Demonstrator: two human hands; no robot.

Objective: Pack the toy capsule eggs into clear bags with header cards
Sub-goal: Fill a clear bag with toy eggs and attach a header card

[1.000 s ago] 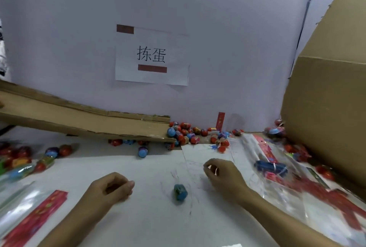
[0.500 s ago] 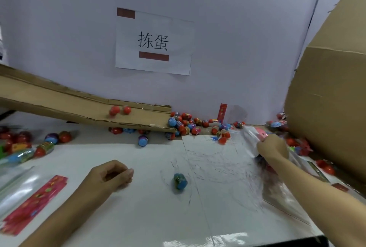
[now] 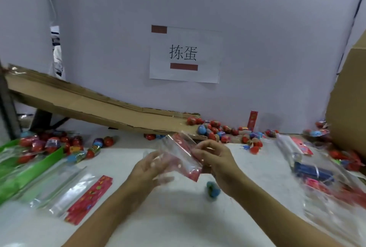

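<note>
bench [image 3: 178,225]: white top, carrying everything below, with a pale wall at its far edge.
cardboard box [image 3: 350,96]: tall brown side at the far right, touching the frame edge.
cardboard ramp [image 3: 95,106]: long brown chute sloping down from far left to the middle, its low end among the eggs.
paper sign [image 3: 185,56]: white sheet on the wall with black characters and two brown tape strips.
stack of bags, right [image 3: 326,191]: clear bags with red header cards, heaped at the near right.
stack of bags, left [image 3: 65,189]: flat clear bags with a red header card at the near end, beside a green tray [image 3: 23,171].
clear bag [image 3: 178,155]: held above the middle of the bench between both hands, tilted, red header card at its lower right end.
left hand [image 3: 150,167]: fingers curled under the bag's left part, gripping it.
right hand [image 3: 214,159]: fingers bent, pinching the bag's right edge.
pile of eggs [image 3: 217,129]: red and blue capsule eggs scattered at the ramp's foot, far middle.
blue egg [image 3: 213,189]: lies alone on the bench, just below the right hand, apart from the bag.
</note>
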